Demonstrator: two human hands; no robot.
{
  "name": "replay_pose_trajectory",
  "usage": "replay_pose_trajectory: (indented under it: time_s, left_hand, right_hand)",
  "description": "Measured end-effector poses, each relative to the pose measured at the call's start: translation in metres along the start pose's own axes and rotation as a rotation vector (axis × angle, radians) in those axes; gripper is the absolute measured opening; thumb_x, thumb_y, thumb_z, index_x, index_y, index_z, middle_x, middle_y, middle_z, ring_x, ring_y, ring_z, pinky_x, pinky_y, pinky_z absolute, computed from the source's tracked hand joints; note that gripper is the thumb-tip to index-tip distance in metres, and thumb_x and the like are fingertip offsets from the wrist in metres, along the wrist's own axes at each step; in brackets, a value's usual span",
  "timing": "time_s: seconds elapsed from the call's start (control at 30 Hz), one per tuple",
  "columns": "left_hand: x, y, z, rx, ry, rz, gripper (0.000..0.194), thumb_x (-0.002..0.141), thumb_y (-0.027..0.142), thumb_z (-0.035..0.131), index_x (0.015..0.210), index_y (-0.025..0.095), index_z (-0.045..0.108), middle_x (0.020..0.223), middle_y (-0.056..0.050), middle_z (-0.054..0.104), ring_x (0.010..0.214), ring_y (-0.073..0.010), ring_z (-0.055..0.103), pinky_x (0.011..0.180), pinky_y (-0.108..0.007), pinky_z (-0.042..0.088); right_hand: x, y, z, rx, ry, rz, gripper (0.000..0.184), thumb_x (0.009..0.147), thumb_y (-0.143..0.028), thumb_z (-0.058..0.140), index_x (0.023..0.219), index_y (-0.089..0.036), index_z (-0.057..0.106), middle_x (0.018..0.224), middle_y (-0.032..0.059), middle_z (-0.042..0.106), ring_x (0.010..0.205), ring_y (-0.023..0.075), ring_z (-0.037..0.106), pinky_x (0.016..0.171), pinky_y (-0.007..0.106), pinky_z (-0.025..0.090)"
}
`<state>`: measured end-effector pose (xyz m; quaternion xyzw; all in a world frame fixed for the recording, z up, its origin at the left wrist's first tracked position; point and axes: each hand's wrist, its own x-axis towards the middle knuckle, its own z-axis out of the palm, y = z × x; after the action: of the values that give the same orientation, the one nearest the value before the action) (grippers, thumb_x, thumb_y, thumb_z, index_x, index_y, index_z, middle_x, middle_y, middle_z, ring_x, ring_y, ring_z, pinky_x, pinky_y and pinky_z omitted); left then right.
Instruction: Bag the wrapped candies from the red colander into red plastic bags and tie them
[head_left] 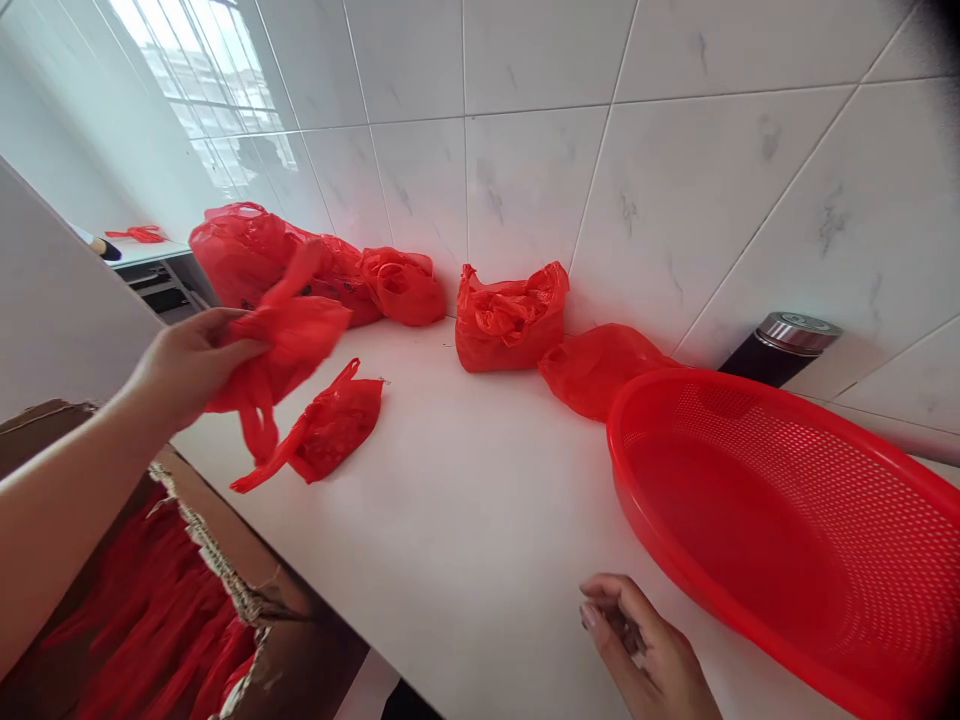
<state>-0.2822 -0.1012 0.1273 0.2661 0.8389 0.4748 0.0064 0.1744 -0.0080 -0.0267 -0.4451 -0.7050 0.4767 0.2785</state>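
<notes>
My left hand is closed on a red plastic bag, pinched between thumb and fingers above the white countertop. The bag's handles hang loose below the hand. Beneath it, another red plastic bag lies on the counter with its handles stretched to the left, and lumpy contents show through. My right hand hovers over the front of the counter, left of the red basket. Its fingers are loosely curled, thumb and forefinger slightly apart, and it holds nothing.
Filled red bags line the tiled wall, among them an upright one and a rounded one touching the basket. Behind the basket leans a dark flask with a metal lid. Lower left, a torn cardboard box contains red material.
</notes>
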Motion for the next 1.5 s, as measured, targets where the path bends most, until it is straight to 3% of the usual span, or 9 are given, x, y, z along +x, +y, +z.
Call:
replay_pose_trajectory:
  time_s: [0.23,0.4,0.53,0.67,0.83,0.97,1.13,1.3,1.5]
  left_hand:
    - [-0.118,0.026,0.118,0.079,-0.696,0.262,0.032,0.072,0.025,0.058,0.102,0.017,0.062,0.077,0.001,0.064,0.065,-0.0162,0.057,0.057,-0.026,0.046]
    - [-0.174,0.021,0.148,0.133,-1.109,0.413,0.038,0.074,0.019,0.053,0.111,0.024,0.057,0.101,-0.002,0.068,0.087,-0.0207,0.063,0.077,-0.032,0.051]
    - [-0.179,0.015,0.139,0.486,-1.074,0.601,0.047,0.068,0.011,0.051,0.113,0.022,0.054,0.112,-0.009,0.062,0.103,-0.0286,0.058,0.09,-0.045,0.046]
    - [-0.172,0.01,0.127,0.55,-1.126,0.584,0.052,0.064,0.005,0.045,0.114,0.02,0.052,0.112,-0.009,0.06,0.106,-0.0266,0.057,0.093,-0.043,0.046]
    - [-0.172,0.003,0.114,0.416,-1.137,0.596,0.076,0.064,0.005,0.046,0.136,0.027,0.04,0.14,-0.008,0.05,0.13,-0.0279,0.045,0.105,-0.046,0.042]
    - [-0.181,-0.006,0.109,0.421,-1.161,0.681,0.094,0.056,-0.001,0.043,0.145,0.031,0.035,0.151,-0.005,0.042,0.14,-0.0281,0.036,0.111,-0.047,0.037]
    - [-0.183,-0.015,0.109,0.504,-1.086,0.762,0.101,0.052,-0.004,0.041,0.147,0.03,0.034,0.152,-0.003,0.04,0.14,-0.0264,0.035,0.111,-0.045,0.038]
    - [-0.159,-0.013,0.098,0.759,-0.803,0.649,0.069,0.072,-0.002,0.033,0.136,0.02,0.043,0.12,-0.014,0.063,0.111,-0.0295,0.059,0.079,-0.04,0.052]
    - [-0.149,-0.001,0.085,0.775,-0.841,0.575,0.022,0.08,0.01,0.035,0.085,0.024,0.051,0.08,-0.004,0.061,0.056,-0.0185,0.055,0.05,-0.03,0.031]
  right_hand:
    - [0.041,-0.043,0.024,-0.026,-0.084,-0.24,0.03,0.094,-0.042,0.047,0.117,-0.024,0.053,0.111,0.0084,0.06,0.078,0.0169,0.06,0.064,0.027,0.052]
    - [0.062,-0.021,0.04,-0.135,-0.09,-0.317,0.024,0.091,-0.033,0.055,0.114,-0.025,0.056,0.112,0.0065,0.06,0.095,0.021,0.059,0.079,0.033,0.051]
    - [0.066,-0.001,0.043,-0.279,-0.116,-0.324,0.015,0.082,-0.009,0.053,0.085,-0.022,0.059,0.089,0.0017,0.062,0.083,0.0187,0.057,0.073,0.031,0.047]
    - [0.068,0.005,0.043,-0.282,-0.088,-0.317,0.021,0.081,-0.006,0.048,0.087,-0.022,0.061,0.091,0.0023,0.063,0.086,0.0187,0.058,0.074,0.031,0.046]
    - [0.073,-0.004,0.036,-0.078,-0.18,-0.189,0.024,0.091,-0.03,0.051,0.112,-0.025,0.061,0.107,0.0039,0.065,0.095,0.0194,0.06,0.08,0.031,0.048]
    - [0.087,-0.017,0.041,-0.133,-0.222,-0.055,0.036,0.086,-0.058,0.055,0.083,-0.023,0.06,0.071,-0.0015,0.06,0.063,0.0166,0.054,0.059,0.028,0.042]
    - [0.103,-0.042,0.06,0.08,-0.171,-0.154,0.037,0.091,-0.051,0.05,0.072,-0.02,0.055,0.07,-0.0014,0.051,0.059,0.0126,0.045,0.056,0.025,0.035]
    - [0.096,-0.07,0.059,0.616,-0.321,-0.11,0.042,0.097,-0.054,0.037,0.074,-0.02,0.048,0.066,-0.0015,0.05,0.057,0.0115,0.044,0.052,0.023,0.035]
    - [0.099,-0.069,0.06,0.546,-0.136,-0.126,0.043,0.1,-0.049,0.027,0.067,-0.022,0.025,0.061,-0.005,0.026,0.052,0.0112,0.026,0.05,0.024,0.029]
